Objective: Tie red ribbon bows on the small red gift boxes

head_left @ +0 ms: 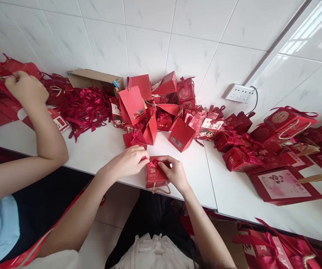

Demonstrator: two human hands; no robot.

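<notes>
A small red gift box (155, 176) lies near the front edge of the white table, its gold rope handle (161, 189) hanging towards me. On top of the box is a red ribbon (153, 163) that looks partly tied in a bow. My left hand (129, 161) pinches the ribbon at its left side, thumb and forefinger together. From the right, my right hand (174, 172) has its fingers closed on the ribbon over the box top. Just behind my left hand sits another red box with a bow (135, 139).
Red boxes (163, 101) are heaped against the tiled wall, with loose ribbons (86, 106) and a cardboard box (95, 79) left of them. More boxes (257, 153) fill the right side, below a power strip (239, 93). A co-worker's hands (27, 87) handle ribbon at far left.
</notes>
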